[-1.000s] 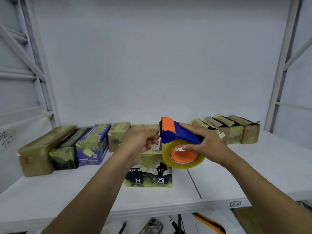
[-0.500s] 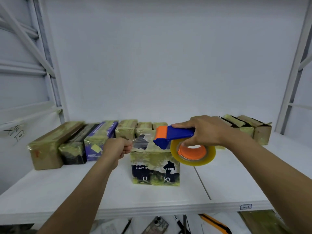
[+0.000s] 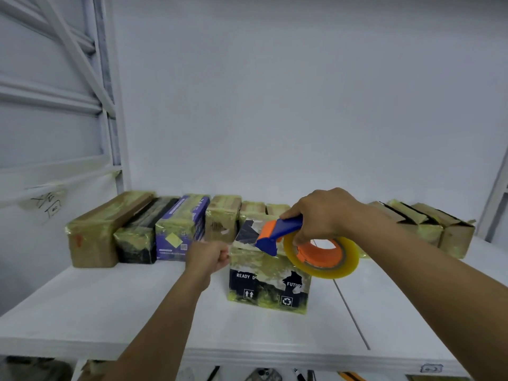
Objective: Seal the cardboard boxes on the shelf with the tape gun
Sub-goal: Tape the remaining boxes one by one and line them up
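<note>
Two bare hands are held over a white shelf (image 3: 137, 312) on which taped cardboard boxes are set out. The blue and orange tape gun (image 3: 277, 233) is gripped from above by the right hand (image 3: 327, 213), whose fingers (image 3: 295, 211) are wrapped round the blue handle. The gun's orange mouth is pointed left and tipped down onto the top of the front box (image 3: 268, 281). The roll of tape (image 3: 324, 272), yellowish and clear on an orange hub, is carried almost flat and overhangs the box's upper right corner. The left hand (image 3: 207, 257) is placed just beside the box's upper left edge, its fingers curled tight together and pinched on the end of a tape strip (image 3: 244, 250), which is only faintly seen as a glossy band drawn from the gun's mouth across the near top edge. The front box is dark, wrapped in yellowish tape and printed with "READY", "FUTUR", two arrows and a recycling mark. It is stood near the middle of the shelf, nearer than the other boxes. Along the far left a row is formed by a long brown box (image 3: 93, 237), a black box (image 3: 137, 240), a purple box (image 3: 178, 232) and a small brown box (image 3: 221, 221), with two smaller boxes (image 3: 253, 209) partly hidden behind the front box. At the far right, brown cartons (image 3: 453, 235) are stood with their flaps open. A white frame upright (image 3: 110, 105) is seen at the left.
</note>
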